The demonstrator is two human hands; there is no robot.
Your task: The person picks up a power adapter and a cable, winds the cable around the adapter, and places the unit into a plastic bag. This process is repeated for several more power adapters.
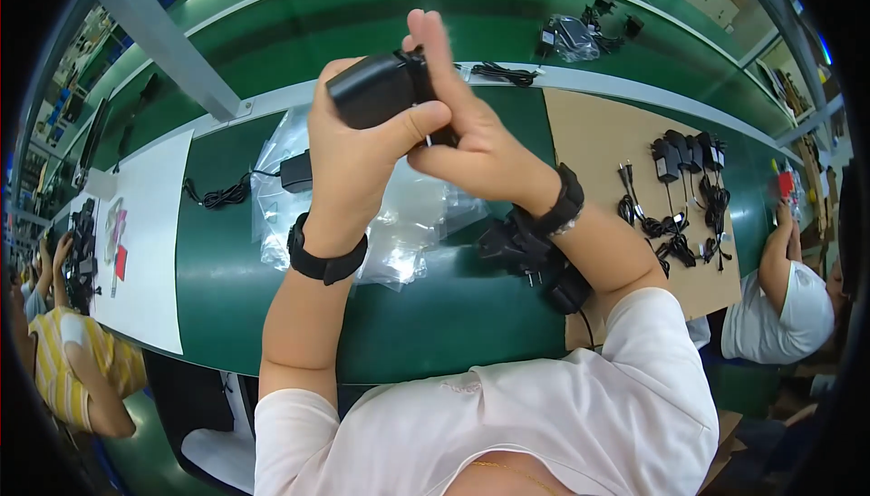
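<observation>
You have the black power adapter [376,88] raised above the green surface [227,260], your left hand [349,160] with fingers clenched around its body while your right hand [471,133] pinches its near end. You seem mid-inspection or cord-wrapping; next, keep the grip steady over the clear plastic bags [408,224].

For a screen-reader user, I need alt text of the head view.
Both hands, the left hand and the right hand, hold a black box-shaped power adapter raised above a green worktable. Under them lie clear plastic bags and a pile of black adapters; more corded adapters lie on a brown cardboard sheet.
</observation>
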